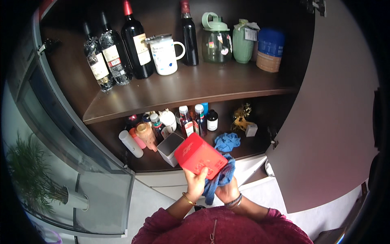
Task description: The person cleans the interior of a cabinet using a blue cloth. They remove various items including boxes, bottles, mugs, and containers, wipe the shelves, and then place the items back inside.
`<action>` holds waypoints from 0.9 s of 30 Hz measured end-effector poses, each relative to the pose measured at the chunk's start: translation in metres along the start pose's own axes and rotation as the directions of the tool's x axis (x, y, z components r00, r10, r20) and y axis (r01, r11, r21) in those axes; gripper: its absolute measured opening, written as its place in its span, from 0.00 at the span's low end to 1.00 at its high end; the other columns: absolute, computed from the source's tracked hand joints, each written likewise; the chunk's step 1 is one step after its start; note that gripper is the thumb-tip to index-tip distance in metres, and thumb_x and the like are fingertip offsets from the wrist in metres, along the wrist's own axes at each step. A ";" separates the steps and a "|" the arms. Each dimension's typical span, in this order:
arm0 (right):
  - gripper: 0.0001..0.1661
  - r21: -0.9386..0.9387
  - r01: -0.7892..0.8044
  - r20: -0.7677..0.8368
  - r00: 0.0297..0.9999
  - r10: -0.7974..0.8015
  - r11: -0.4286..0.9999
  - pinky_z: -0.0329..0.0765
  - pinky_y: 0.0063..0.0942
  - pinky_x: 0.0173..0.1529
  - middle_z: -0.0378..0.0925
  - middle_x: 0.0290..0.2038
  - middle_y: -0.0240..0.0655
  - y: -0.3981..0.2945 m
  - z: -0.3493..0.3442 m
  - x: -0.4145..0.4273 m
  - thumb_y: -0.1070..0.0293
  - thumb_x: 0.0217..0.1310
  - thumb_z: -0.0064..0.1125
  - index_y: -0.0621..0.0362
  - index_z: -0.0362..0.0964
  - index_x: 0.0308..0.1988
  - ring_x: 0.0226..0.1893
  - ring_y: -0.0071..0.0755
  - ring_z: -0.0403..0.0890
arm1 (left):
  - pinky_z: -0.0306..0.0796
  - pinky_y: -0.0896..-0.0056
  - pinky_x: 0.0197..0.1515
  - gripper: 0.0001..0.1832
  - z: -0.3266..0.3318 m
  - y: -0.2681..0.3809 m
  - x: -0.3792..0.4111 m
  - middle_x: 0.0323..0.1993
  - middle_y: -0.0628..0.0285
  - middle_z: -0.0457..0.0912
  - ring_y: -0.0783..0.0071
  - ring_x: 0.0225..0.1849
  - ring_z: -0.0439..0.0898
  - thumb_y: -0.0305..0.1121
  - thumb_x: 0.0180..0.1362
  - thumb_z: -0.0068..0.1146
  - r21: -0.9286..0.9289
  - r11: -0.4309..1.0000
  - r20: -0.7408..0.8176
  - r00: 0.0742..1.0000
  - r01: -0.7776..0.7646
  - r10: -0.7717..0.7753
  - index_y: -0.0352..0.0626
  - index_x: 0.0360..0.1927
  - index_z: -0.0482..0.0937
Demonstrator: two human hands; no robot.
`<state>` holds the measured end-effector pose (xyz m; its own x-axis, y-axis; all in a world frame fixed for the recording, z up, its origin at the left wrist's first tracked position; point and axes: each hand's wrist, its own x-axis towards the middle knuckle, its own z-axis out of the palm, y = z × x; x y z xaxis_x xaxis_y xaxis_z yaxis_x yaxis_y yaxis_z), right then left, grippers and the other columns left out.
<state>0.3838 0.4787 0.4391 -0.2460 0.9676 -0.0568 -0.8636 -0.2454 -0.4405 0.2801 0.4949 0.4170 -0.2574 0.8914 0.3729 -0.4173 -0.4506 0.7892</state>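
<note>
A red box (pixel 199 154) is tilted in front of the lower shelf, with my left hand (pixel 196 182) gripping its near side, thumb on top. My right hand (pixel 229 189) holds a blue cloth (pixel 225 175) against the box's right end; part of the cloth hangs down between my hands. Most of my right fingers are hidden by the cloth. Just behind the box, a light box with a dark lid (pixel 171 146) stands on the lower shelf. A second blue cloth (pixel 227 142) lies crumpled there, to the right.
Several bottles (pixel 186 120), a pink cup (pixel 146 134) and a white cylinder (pixel 131 143) crowd the lower shelf (pixel 256 146). A gold ornament (pixel 241 119) stands at right. The upper shelf (pixel 195 80) holds wine bottles (pixel 138 45), a mug (pixel 164 56) and jars. Open doors (pixel 329 122) flank both sides.
</note>
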 end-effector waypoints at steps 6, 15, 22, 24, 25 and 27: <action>0.26 -0.217 0.006 0.027 1.000 0.000 0.976 0.72 0.31 0.55 0.71 0.53 0.35 -0.008 -0.002 -0.019 0.56 0.69 0.44 0.59 0.59 0.60 0.51 0.30 0.74 | 0.69 0.67 0.54 0.34 -0.006 0.022 0.012 0.50 0.58 0.71 0.69 0.51 0.74 0.25 0.41 0.73 0.305 0.950 0.115 0.993 -0.063 0.029 0.35 0.51 0.67; 0.24 -0.261 0.094 0.040 0.995 -0.086 0.961 0.76 0.36 0.51 0.75 0.47 0.40 -0.057 -0.021 -0.026 0.56 0.68 0.45 0.62 0.63 0.55 0.46 0.37 0.78 | 0.71 0.72 0.50 0.41 0.007 0.198 0.105 0.48 0.59 0.74 0.72 0.45 0.75 0.23 0.39 0.70 0.313 0.904 -0.005 0.951 -0.292 0.309 0.38 0.59 0.63; 0.25 -0.275 0.054 0.018 0.999 -0.051 0.960 0.75 0.36 0.52 0.74 0.49 0.42 -0.065 -0.040 -0.022 0.60 0.65 0.47 0.62 0.61 0.56 0.48 0.40 0.76 | 0.68 0.70 0.56 0.29 -0.033 0.273 0.210 0.52 0.59 0.74 0.74 0.51 0.74 0.24 0.56 0.59 0.385 0.745 -0.010 0.805 -0.544 0.593 0.38 0.60 0.61; 0.24 -0.305 0.064 -0.002 0.998 -0.067 0.950 0.75 0.35 0.52 0.74 0.48 0.41 -0.075 -0.039 -0.022 0.62 0.63 0.48 0.62 0.62 0.56 0.47 0.38 0.77 | 0.70 0.71 0.53 0.28 -0.040 0.277 0.220 0.49 0.59 0.76 0.75 0.48 0.76 0.26 0.57 0.60 0.366 0.748 -0.036 0.795 -0.554 0.606 0.38 0.59 0.62; 0.24 -0.327 0.079 -0.005 0.996 -0.085 0.942 0.74 0.35 0.52 0.74 0.47 0.41 -0.079 -0.039 -0.023 0.62 0.63 0.48 0.62 0.63 0.55 0.47 0.38 0.77 | 0.70 0.69 0.55 0.28 -0.041 0.275 0.214 0.51 0.58 0.74 0.73 0.50 0.75 0.25 0.57 0.57 0.352 0.754 -0.037 0.797 -0.555 0.603 0.38 0.60 0.61; 0.25 -0.360 0.115 -0.100 0.982 -0.161 0.926 0.74 0.34 0.53 0.75 0.47 0.40 -0.082 -0.046 -0.028 0.62 0.62 0.49 0.63 0.63 0.55 0.47 0.38 0.77 | 0.68 0.68 0.57 0.25 -0.041 0.268 0.188 0.53 0.60 0.73 0.71 0.52 0.75 0.32 0.62 0.53 0.332 0.738 0.039 0.790 -0.587 0.612 0.39 0.60 0.61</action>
<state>0.4818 0.4746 0.4356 -0.0581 0.9955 -0.0743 -0.6690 -0.0941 -0.7372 0.0844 0.5399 0.6787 -0.4245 0.4307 0.7964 0.1330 -0.8404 0.5254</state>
